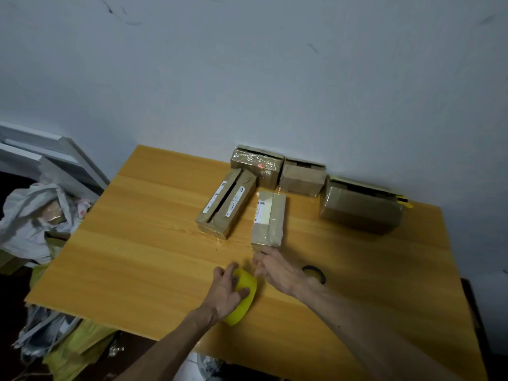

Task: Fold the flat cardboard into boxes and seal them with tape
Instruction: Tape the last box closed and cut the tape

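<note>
A yellow tape roll point(243, 296) stands on edge near the front of the wooden table point(137, 243). My left hand point(226, 291) grips the roll with fingers curled over its top. Beside it, my right hand point(277, 270) reaches forward with fingers extended, just short of the near end of a small taped box point(269, 220); it holds nothing that I can see. A long box with a dark slit down its middle point(226, 206) lies left of the small box.
Three more taped boxes stand along the wall: a shiny one point(258, 163), a middle one point(301, 178), a large one point(360, 207). A black ring point(316, 272) lies right of my right wrist. Bags and clutter point(35, 215) fill the floor at left.
</note>
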